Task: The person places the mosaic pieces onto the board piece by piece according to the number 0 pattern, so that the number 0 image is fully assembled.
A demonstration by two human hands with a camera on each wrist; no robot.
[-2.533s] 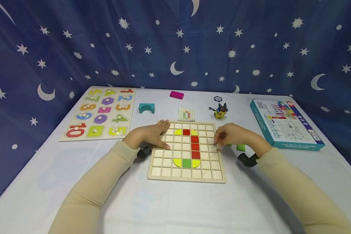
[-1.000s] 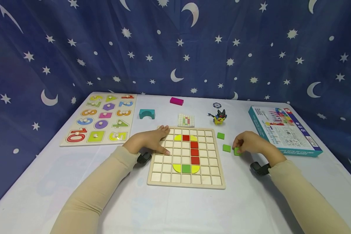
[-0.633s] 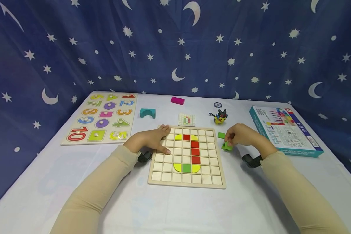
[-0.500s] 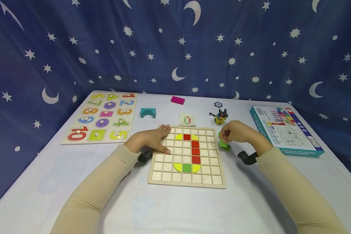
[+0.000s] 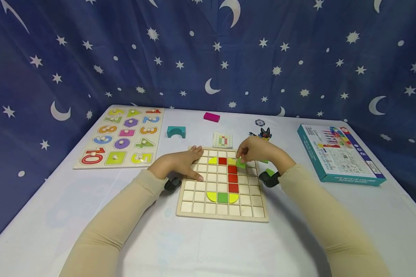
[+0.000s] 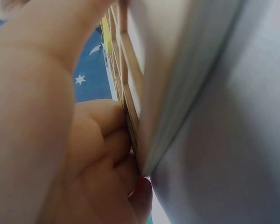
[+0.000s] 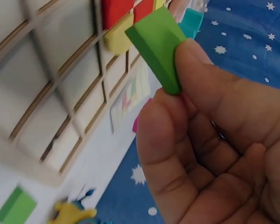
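A wooden grid board (image 5: 222, 209) lies mid-table, bearing red squares (image 5: 232, 178), yellow quarter-rounds (image 5: 212, 197) and one green square (image 5: 222, 197). My left hand (image 5: 180, 162) rests spread on the board's left edge, thumb and fingers over the cells. Between thumb and fingertips my right hand (image 5: 258, 150) pinches a green square tile (image 7: 161, 49), held over the upper right of the board beside the top yellow piece. In the right wrist view another green tile (image 7: 16, 206) lies on the table off the board. A small pattern card (image 5: 223, 140) lies behind the board.
At back left is a number puzzle board (image 5: 126, 132), with a teal arch block (image 5: 176, 132) next to it. A magenta block (image 5: 212, 117), a round chip (image 5: 260, 122) and a small toy figure (image 5: 265, 133) stand farther back. A box (image 5: 341, 154) lies at right.
My right hand took a green tile from the table right of the board and carried it left over the board's upper right. My left hand has stayed on the board.
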